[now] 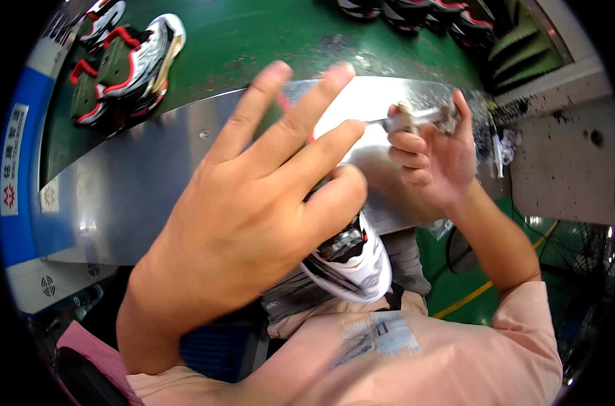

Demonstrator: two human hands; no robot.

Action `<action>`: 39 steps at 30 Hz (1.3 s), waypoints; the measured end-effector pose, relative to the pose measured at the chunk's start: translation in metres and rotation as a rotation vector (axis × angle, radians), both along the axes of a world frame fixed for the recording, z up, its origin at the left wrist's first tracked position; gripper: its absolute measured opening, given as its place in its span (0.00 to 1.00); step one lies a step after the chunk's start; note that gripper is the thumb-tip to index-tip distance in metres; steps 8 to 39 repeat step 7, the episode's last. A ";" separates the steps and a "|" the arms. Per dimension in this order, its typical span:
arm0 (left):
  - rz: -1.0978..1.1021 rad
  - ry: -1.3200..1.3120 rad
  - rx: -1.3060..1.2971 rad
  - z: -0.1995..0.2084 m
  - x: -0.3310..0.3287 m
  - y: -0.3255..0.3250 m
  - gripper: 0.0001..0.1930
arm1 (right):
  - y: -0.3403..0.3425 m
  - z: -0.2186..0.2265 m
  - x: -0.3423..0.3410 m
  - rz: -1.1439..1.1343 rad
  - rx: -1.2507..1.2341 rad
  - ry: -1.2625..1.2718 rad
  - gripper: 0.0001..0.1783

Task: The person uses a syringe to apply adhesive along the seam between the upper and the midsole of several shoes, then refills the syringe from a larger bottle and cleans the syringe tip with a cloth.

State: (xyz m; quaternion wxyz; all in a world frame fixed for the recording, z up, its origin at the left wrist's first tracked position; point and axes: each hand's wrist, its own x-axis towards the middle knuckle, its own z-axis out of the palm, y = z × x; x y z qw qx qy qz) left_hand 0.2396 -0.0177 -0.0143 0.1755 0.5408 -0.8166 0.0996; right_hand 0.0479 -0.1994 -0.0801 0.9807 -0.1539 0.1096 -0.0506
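Observation:
My left hand (253, 203) is large in front, with several fingers stretched and spread; its index finger is bent and its thumb is hidden. Partly behind it, a white sneaker (368, 274) with black and red parts has its toe toward my body. My right hand (436, 159) is closed around a small silvery metal tool (422, 118), whose kind I cannot make out. A thin shaft runs left from the tool toward a fingertip of my left hand. Whether they touch is unclear. A bit of red shows between my left fingers.
A shiny metal plate (138, 183) lies along the near edge of the green worktop (239, 37). Several sneakers (141, 64) stand at the far left, and more dark shoes (415, 13) at the far right. A blue machine panel (23, 176) borders the left side.

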 end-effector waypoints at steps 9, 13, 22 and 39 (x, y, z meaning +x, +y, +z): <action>0.278 0.158 -0.316 -0.043 -0.046 0.067 0.04 | -0.001 0.061 0.059 0.437 -0.581 0.080 0.58; 0.278 0.158 -0.316 -0.043 -0.046 0.067 0.04 | -0.001 0.061 0.059 0.437 -0.581 0.080 0.58; 0.278 0.158 -0.316 -0.043 -0.046 0.067 0.04 | -0.001 0.061 0.059 0.437 -0.581 0.080 0.58; 0.278 0.158 -0.316 -0.043 -0.046 0.067 0.04 | -0.001 0.061 0.059 0.437 -0.581 0.080 0.58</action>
